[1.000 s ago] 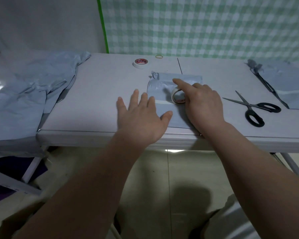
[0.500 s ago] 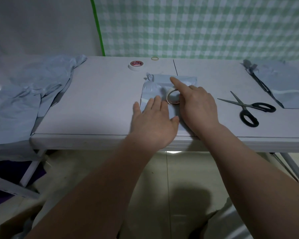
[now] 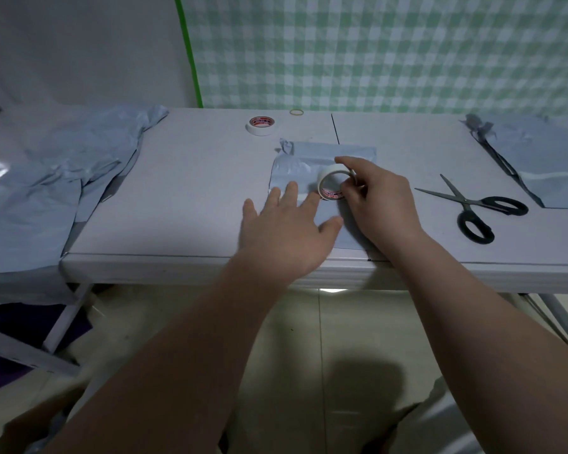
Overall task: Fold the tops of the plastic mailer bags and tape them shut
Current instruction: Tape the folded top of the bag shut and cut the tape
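A grey plastic mailer bag (image 3: 300, 165) lies flat in the middle of the white table (image 3: 194, 198), its top edge folded over at the far side. My right hand (image 3: 377, 201) grips a white roll of tape (image 3: 331, 185) that stands on edge on the bag. My left hand (image 3: 286, 227) lies flat with straight fingers on the bag's near left part, fingertips close to the roll.
A second tape roll (image 3: 260, 125) and a rubber band (image 3: 296, 111) sit at the back of the table. Black scissors (image 3: 473, 208) lie to the right. More grey mailer bags are piled at the left (image 3: 46, 178) and far right (image 3: 538, 168).
My right hand went from pointing a finger on the bag to gripping the tape roll upright. My left hand slid right onto the bag, then settled slightly left.
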`<state>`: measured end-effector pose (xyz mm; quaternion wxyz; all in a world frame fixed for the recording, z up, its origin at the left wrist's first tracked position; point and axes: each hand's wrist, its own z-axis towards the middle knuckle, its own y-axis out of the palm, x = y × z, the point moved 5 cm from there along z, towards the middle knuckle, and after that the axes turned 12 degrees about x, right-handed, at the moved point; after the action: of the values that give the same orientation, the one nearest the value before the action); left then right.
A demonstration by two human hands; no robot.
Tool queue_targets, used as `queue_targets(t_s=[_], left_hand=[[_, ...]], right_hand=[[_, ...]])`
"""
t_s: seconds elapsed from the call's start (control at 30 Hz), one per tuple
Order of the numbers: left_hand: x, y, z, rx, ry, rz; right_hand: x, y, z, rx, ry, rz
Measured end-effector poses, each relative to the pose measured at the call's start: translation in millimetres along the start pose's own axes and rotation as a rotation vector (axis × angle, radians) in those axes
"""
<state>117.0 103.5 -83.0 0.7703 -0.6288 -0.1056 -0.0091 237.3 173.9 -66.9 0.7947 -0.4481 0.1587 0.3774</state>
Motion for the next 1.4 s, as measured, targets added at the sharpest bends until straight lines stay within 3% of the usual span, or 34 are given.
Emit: queue_targets(t_s=[0.17, 0.53, 0.7, 0.9, 1.07, 1.4], left_hand=[[-38, -21, 31, 0.186, 0.028, -0.072], [-41, -38, 45, 0.187, 0.050, -0.163], [-27, -37, 31, 0.191, 0.063, -0.026], [11, -10, 6, -0.001, 0.171, -0.046], [10, 0, 0, 0.043, 0.172, 0.016], [9, 0, -1, 0.018, 0.142, 0.017]], right_hand=[[-1, 0, 1, -0.006, 0.001, -0.028], [-1, -1, 0, -0.007, 0.026, -0.039], [-1, 0, 0, 0.000, 0.018, -0.043], [-3, 0, -2, 0.006, -0.020, -0.041], [-2, 0, 0, -0.004, -0.048, -0.051], [-2, -13, 0, 0.072, -0.151, -0.290]])
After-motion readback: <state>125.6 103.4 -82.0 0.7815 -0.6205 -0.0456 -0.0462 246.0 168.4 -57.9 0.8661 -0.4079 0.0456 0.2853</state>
